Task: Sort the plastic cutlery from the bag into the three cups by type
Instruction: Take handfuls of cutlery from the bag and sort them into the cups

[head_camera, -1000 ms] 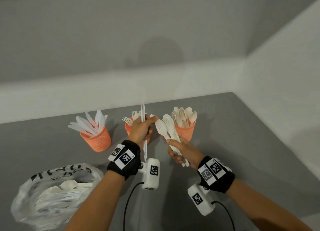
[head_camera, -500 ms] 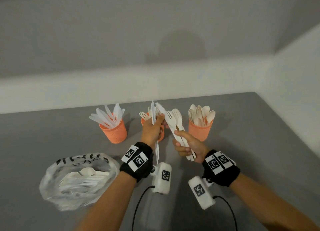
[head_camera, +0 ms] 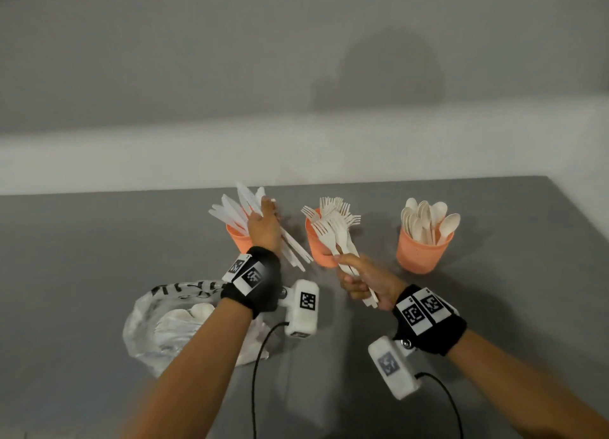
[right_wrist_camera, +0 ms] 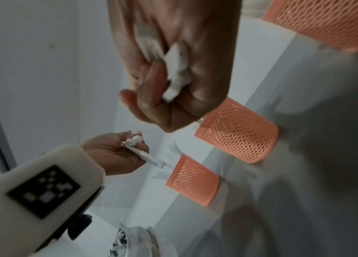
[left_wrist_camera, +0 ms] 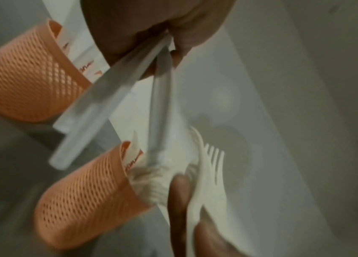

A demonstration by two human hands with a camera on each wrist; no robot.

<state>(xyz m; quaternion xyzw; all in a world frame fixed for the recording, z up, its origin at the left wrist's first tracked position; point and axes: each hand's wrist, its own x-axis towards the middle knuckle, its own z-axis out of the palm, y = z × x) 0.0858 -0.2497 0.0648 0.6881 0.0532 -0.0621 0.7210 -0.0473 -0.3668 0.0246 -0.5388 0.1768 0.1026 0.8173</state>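
Knives (head_camera: 290,244) sit pinched in the left hand (head_camera: 263,227), right over the left cup (head_camera: 238,239), handles slanting down toward the near side. The right hand (head_camera: 362,278) clamps a bundle of forks (head_camera: 333,237) in front of the middle cup (head_camera: 321,252); the spoon cup (head_camera: 420,250) stands far right. The bag (head_camera: 171,320), cutlery showing inside it, lies near left on the surface (head_camera: 99,257). Trouble looks likely if the knives drop at that slant: they could catch the rim or the blades already splayed there and tip the light mesh cup. A fork could also slip from the full right grip.
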